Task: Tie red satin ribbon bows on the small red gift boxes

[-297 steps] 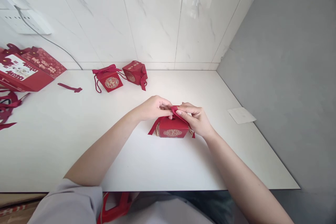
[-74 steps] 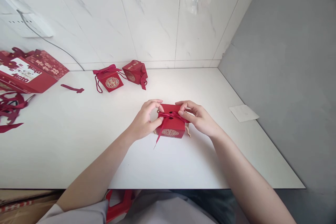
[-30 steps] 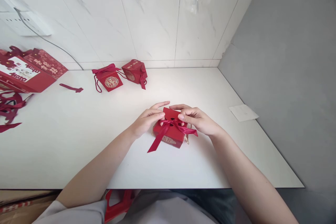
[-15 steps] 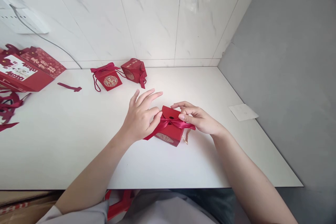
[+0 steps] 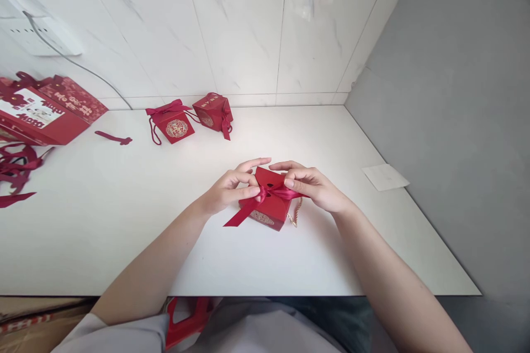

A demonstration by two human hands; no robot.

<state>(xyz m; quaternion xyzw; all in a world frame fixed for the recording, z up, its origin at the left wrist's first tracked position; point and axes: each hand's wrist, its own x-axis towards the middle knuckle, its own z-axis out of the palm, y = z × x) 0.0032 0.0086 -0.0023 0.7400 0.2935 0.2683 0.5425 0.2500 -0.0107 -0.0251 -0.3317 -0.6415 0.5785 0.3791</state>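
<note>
A small red gift box [image 5: 271,210] sits on the white surface [image 5: 124,231] right in front of the person, turned so one corner faces them, a gold medallion on its near side and a gold cord handle [image 5: 295,217] hanging at its right edge. A dark red ribbon [image 5: 269,193] crosses the lid and is gathered at a crossing near the lid's middle.

The left hand [image 5: 229,193] pinches the ribbon just left of that crossing between thumb and forefinger, the other fingers lifted and spread. The right hand [image 5: 315,190] is closed on the ribbon's right end in the same way, thumb under, fingers curled over. One free tail trails off the box's left corner and down to the surface.

The box is folded shut and the ribbon is across the lid and crossed. No loops of a bow show yet, so by my reading the tying is about midway, with the bow not yet formed or pulled snug.

Two similar boxes with tied ribbons [image 5: 173,124] [image 5: 213,112] stand well apart at the back, near the tiled wall. At the far left lie a larger printed red box [image 5: 41,113], a heap of loose ribbons [image 5: 14,168] and a single ribbon strip [image 5: 112,138]. A white paper slip [image 5: 384,176] lies at the right edge of the surface.
</note>
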